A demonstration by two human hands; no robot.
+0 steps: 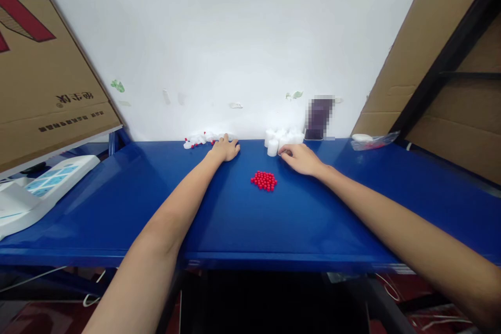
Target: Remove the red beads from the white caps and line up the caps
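Note:
My left hand [226, 149] rests at the right end of a loose pile of white caps and small red pieces [200, 139] by the wall. Its fingers are spread over that end, with the thumb apart. My right hand [300, 159] is beside a cluster of small white cylindrical containers [273, 147]. Its fingers are bent, with thumb and forefinger close together at the front of the cluster. Whatever lies between those fingertips is too small to make out. Between my forearms, nearer to me, a compact patch of small red caps [264, 181] stands on the blue table [250, 224].
A phone-like dark panel [319, 117], blurred out, leans on the white wall behind the containers. Farther right lies a clear plastic bag [376, 141] with white and red things. A white device with blue keys [47, 188] stands at left. Cardboard sheets [58, 62] flank both sides.

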